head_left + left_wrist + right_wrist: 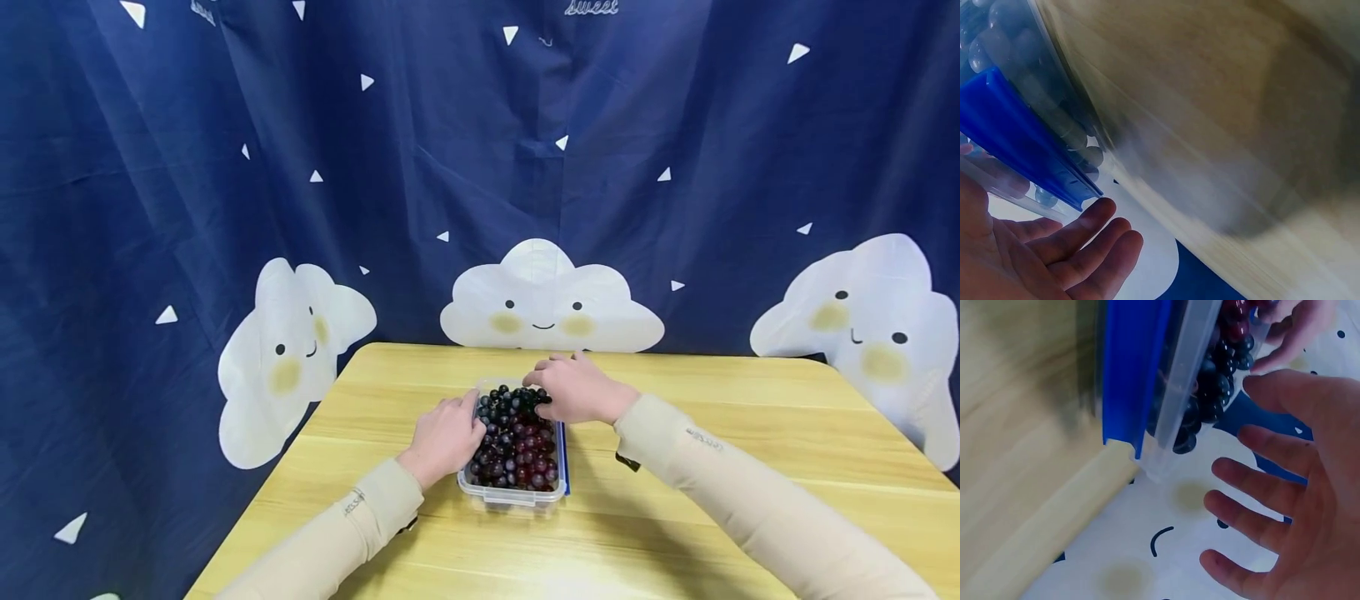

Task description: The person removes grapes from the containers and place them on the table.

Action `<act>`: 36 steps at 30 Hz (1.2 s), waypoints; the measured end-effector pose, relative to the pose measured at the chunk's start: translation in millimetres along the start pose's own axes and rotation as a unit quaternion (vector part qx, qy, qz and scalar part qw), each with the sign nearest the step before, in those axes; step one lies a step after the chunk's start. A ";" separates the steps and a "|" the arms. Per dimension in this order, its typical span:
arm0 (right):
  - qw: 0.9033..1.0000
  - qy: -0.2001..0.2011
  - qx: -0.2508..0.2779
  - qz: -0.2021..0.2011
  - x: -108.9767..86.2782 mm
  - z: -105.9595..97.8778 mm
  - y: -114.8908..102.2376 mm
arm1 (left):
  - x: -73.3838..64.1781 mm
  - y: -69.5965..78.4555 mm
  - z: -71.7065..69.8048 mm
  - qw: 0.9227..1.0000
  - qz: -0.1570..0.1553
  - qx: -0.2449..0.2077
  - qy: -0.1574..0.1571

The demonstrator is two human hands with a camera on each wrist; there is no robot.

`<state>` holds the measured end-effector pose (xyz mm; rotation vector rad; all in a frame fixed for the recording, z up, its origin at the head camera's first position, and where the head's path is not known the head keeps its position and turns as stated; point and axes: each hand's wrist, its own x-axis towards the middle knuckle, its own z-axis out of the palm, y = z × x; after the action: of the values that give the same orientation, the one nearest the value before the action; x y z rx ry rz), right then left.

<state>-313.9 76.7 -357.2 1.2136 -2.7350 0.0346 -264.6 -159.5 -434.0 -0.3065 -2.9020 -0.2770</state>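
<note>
A clear plastic container [512, 495] with blue side flaps stands on the table, full of dark purple and reddish grapes [517, 442]. At its left side my left hand [447, 437] grips the rim, thumb over the grapes and fingers outside, beside a blue flap [1016, 134]. My right hand [576, 392] is over the far right corner, fingers spread apart and fingertips close to the grapes. In the right wrist view, this hand [1291, 487] shows an empty palm, and a blue flap [1135, 375] runs along the container's side.
The pale wooden table [675, 467] extends on both sides of the container. Behind its far edge hangs a dark blue curtain [480, 167] printed with smiling white clouds and small triangles.
</note>
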 end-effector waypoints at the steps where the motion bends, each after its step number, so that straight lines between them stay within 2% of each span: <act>1: 1.000 -0.001 -0.004 -0.004 1.8 -0.5 0.9 | 0.4 0.3 0.3 1.000 0.001 0.001 0.000; 7: 0.999 -0.014 -0.008 -0.030 15.1 -5.2 3.8 | 1.4 1.0 1.2 1.000 0.001 0.003 0.001; 16: 0.995 -0.080 0.042 -0.028 34.9 -12.1 -1.1 | 1.7 -1.1 2.9 1.000 0.003 0.013 0.016; 24: 0.991 -0.124 0.041 -0.038 51.0 -3.9 -6.9 | 1.8 0.3 3.9 1.000 0.002 0.011 0.018; 36: 0.988 -0.142 0.028 -0.056 67.2 3.6 -15.4 | 1.7 0.2 3.2 1.000 0.007 0.011 0.015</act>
<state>-347.4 16.5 -351.5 1.4915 -2.9156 -0.0803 -266.7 -158.3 -436.7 -0.3175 -2.8710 -0.2454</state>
